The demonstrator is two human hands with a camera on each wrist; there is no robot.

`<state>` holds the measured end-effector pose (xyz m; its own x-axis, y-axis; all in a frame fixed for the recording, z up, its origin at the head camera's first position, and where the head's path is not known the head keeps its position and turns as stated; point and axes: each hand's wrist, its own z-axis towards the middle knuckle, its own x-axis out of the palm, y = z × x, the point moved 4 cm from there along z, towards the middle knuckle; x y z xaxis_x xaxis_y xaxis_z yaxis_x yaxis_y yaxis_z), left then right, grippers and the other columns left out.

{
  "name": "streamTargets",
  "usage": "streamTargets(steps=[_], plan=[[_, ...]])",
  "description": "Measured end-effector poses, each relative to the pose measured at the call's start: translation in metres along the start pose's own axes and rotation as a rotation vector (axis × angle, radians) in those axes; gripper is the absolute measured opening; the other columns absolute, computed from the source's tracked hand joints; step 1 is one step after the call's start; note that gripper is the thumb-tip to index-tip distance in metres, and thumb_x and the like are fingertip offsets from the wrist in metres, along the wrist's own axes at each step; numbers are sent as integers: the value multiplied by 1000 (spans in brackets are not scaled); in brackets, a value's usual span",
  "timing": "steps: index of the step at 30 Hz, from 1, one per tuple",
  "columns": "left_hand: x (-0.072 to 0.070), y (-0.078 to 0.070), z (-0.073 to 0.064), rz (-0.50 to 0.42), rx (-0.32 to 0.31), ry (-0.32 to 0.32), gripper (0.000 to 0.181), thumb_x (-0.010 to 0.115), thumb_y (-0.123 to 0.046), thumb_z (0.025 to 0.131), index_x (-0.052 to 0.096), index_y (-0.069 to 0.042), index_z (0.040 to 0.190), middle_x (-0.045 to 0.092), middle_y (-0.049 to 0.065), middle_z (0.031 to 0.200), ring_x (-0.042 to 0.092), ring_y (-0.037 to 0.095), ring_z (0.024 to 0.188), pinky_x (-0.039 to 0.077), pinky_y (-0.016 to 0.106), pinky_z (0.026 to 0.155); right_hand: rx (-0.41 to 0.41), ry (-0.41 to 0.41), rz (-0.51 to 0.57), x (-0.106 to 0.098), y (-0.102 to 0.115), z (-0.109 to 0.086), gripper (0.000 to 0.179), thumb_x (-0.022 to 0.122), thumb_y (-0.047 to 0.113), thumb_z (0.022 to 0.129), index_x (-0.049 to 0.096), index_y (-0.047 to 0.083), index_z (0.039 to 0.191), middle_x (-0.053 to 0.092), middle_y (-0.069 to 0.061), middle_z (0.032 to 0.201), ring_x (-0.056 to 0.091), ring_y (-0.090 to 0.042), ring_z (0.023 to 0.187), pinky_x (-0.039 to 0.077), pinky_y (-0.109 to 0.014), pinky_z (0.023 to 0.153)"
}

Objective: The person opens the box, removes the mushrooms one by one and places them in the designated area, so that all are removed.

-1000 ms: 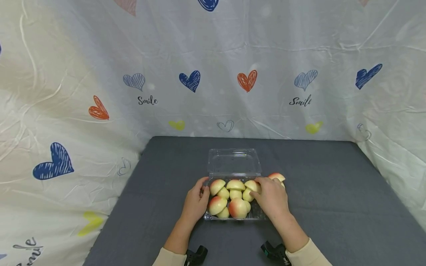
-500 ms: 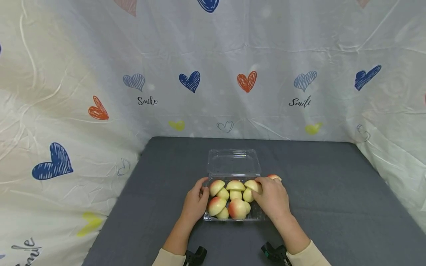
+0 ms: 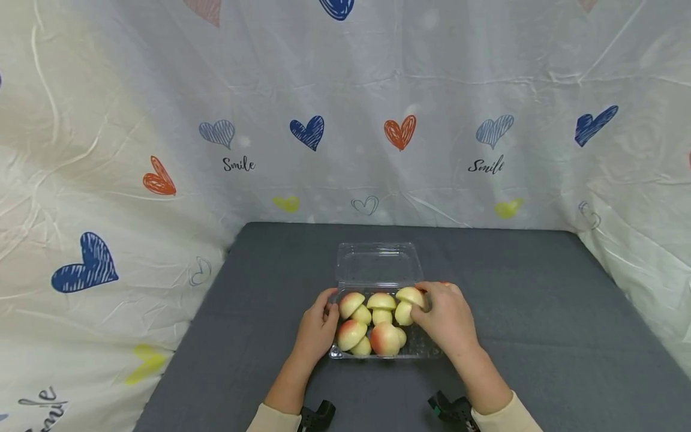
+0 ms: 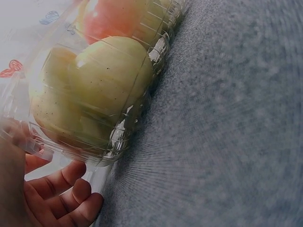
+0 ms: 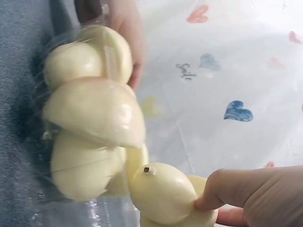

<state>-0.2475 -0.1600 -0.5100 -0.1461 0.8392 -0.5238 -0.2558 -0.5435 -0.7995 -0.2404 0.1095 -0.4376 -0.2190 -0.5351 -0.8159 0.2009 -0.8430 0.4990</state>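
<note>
An open clear plastic clamshell box [image 3: 426,351] holds several pale yellow mushrooms with red-blushed caps. Two of them, a mushroom [image 3: 352,334] at front left and a mushroom [image 3: 385,338] at front middle, lie beside each other. My left hand [image 3: 317,327] grips the box at its left side; in the left wrist view its fingers [image 4: 71,175] curl by the box corner. At the back right of the box, my right hand [image 3: 448,318] pinches a mushroom [image 3: 411,296]. The right wrist view shows this mushroom [image 5: 163,194] raised above the others, with the thumb on its side.
The box's lid [image 3: 379,264] stands folded back at the far side. Behind my right hand a bit of red [image 3: 447,283] from another mushroom peeks out. Everything rests on a dark grey table [image 3: 540,312], with a heart-printed curtain [image 3: 351,168] behind.
My right hand has shifted slightly right and up, and the back right mushroom has risen with it. The mushroom outside the box is now mostly hidden. My left hand stays put.
</note>
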Motion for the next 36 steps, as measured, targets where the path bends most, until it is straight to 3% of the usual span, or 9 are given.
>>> streamTargets(steps=[8,23,36], plan=[[1,1,-1,12,20,-11,33,56,-8,104,61,-5,137,60,-3,86,42,4,52,41,27,51,6,-20,32,-16,-2,-1,40,76,16,85,73,5,123,71,-11,116,53,-29,93,43,-41,69],[2,2,0,23,-5,0,34,56,-11,105,60,-7,138,59,-5,85,44,6,54,41,28,52,81,-37,31,-42,-28,3,44,68,15,85,70,3,127,69,-18,121,51,-32,90,38,-39,64],[2,3,-1,11,-32,8,35,55,-14,106,58,-9,140,59,-6,86,44,7,53,42,28,52,81,-27,-19,-55,-51,9,46,69,14,85,67,0,129,66,-23,124,48,-33,88,36,-38,62]])
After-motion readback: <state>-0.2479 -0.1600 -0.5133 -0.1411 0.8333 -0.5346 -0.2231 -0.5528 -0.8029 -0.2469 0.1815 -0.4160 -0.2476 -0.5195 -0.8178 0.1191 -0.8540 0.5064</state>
